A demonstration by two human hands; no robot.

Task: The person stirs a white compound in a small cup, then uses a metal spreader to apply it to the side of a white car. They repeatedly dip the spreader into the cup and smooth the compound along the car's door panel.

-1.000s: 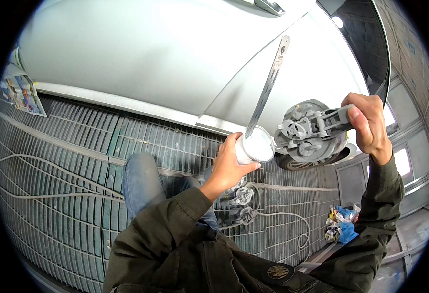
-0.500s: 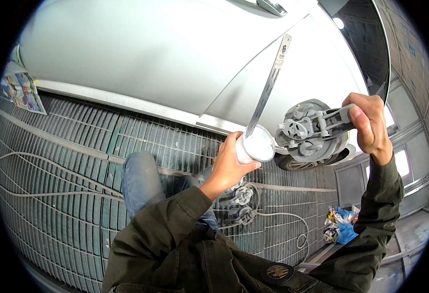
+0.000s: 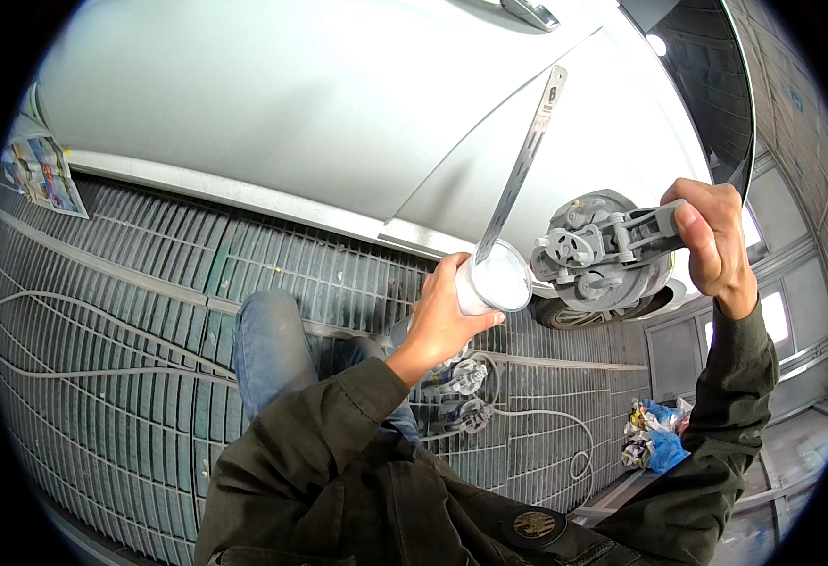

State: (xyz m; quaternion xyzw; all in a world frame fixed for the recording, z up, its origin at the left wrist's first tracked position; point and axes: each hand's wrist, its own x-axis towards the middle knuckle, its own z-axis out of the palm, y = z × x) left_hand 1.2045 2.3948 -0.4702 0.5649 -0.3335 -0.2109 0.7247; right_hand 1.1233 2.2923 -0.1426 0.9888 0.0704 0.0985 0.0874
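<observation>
My left hand [image 3: 438,316] is wrapped round a white plastic cup [image 3: 497,283], tilted, with something pale in it. Out of the cup leans a long metal stirring stick [image 3: 522,170], its upper end in front of the car panel. To the right, my right hand [image 3: 713,236] grips the handle of a grey, paint-crusted paint can lid [image 3: 603,250] with a lever and round fittings. The lid is tipped toward the cup, and its left edge is close to the cup's rim. The can behind it is mostly hidden. I cannot make out any stream between them.
A white car side [image 3: 273,104] fills the far side, above a wheel [image 3: 565,316]. Below is a slatted metal grate floor [image 3: 122,415] with a hose [image 3: 103,374] across it. Similar grey fittings [image 3: 466,377] stand beyond my left forearm; crumpled rubbish [image 3: 659,439] lies right.
Both hands hold nearly the same pose. The cup and the stirring stick have shifted very slightly to the right in the picture.
</observation>
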